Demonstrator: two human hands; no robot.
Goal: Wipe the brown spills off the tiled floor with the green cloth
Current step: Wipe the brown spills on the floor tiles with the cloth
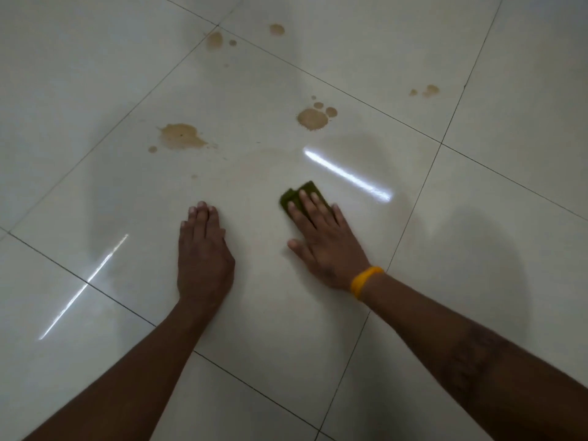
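My right hand (321, 240) lies flat on a folded green cloth (304, 193), pressing it onto the pale tiled floor (318, 313); only the cloth's far end shows past my fingertips. My left hand (203, 249) rests palm down on the floor, fingers together, holding nothing. Brown spills lie beyond both hands: a large splash (179, 136) ahead of the left hand, a round one with small drops (313, 117) ahead of the cloth, and smaller spots farther off (214, 39), (276, 29), (429, 90). A faint wet smear (270, 160) sits between the cloth and the spills.
Dark grout lines (423, 189) cross the glossy tiles. Bright light reflections streak the floor right of the cloth (346, 175) and at the left (86, 284). A yellow band (364, 281) circles my right wrist.
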